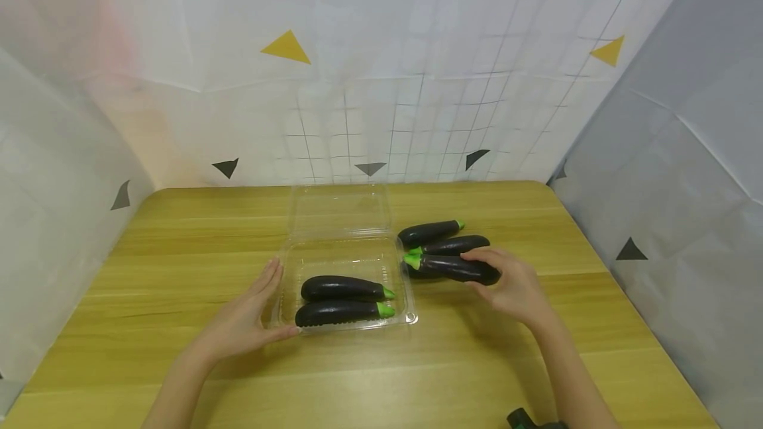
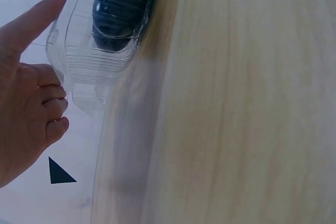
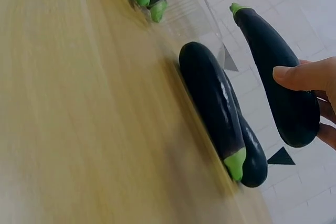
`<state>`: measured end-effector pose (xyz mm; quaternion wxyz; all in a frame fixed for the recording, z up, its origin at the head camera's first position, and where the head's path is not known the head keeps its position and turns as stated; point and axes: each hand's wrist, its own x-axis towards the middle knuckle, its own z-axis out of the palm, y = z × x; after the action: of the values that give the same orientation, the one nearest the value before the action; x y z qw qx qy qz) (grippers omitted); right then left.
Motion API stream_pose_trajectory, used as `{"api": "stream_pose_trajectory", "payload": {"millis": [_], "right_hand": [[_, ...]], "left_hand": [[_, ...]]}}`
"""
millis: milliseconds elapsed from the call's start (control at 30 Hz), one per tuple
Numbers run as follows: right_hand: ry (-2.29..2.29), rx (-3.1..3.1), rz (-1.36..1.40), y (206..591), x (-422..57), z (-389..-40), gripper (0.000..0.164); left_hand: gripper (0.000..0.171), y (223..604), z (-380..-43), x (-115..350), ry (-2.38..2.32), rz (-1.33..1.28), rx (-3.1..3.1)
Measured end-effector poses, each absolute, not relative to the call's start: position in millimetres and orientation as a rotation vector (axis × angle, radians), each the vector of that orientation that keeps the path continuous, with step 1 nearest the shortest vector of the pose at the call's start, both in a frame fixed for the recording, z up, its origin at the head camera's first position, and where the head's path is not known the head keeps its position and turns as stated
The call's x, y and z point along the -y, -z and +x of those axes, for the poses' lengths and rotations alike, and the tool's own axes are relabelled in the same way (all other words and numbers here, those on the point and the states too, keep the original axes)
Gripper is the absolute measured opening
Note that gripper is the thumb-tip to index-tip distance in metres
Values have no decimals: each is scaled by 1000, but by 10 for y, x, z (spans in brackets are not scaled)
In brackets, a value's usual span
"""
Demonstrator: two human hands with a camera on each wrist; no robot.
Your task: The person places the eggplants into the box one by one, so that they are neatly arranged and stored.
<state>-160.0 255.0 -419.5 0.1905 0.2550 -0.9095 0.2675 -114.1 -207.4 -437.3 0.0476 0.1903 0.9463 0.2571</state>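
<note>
Two dark purple eggplants [image 1: 342, 288] with green stems lie side by side in the front part of a clear plastic clamshell box [image 1: 342, 250], its lid [image 1: 340, 209] folded back. My left hand [image 1: 250, 316] rests at the box's left side, thumb at the front corner and fingers along the edge. My right hand [image 1: 507, 283] pinches another eggplant [image 3: 278, 77] near its thick end, stem pointing left. It is raised above the loose eggplants. One eggplant [image 3: 212, 103] beneath it is mostly hidden in the head view.
Beyond the held one, two more eggplants lie right of the box, a middle one [image 1: 459, 244] and a back one [image 1: 426, 234]. A wooden table [image 1: 369, 382] carries everything, with white sheet walls [image 1: 238, 118] behind and beside it. A black object [image 1: 521, 419] shows beside the right forearm.
</note>
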Motion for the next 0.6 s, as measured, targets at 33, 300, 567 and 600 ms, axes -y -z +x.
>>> {"api": "stream_pose_trajectory", "payload": {"millis": [33,300,567,600], "right_hand": [[-755,2550,721,4181,-2534,-1598,50],[-762,2523,749,4120,-2438,-1608,50],[-742,2501,796,4068,-2339,-1651,50],[-743,2494,807,4062,-2322,-1659,50]], "left_hand": [[115,4374,-1142,2075,-782,581,-2887],[114,4370,-1138,2073,-784,579,-2886],[114,4356,-1133,2071,-790,579,-2881],[114,4355,-1133,2070,-791,580,-2881]]}}
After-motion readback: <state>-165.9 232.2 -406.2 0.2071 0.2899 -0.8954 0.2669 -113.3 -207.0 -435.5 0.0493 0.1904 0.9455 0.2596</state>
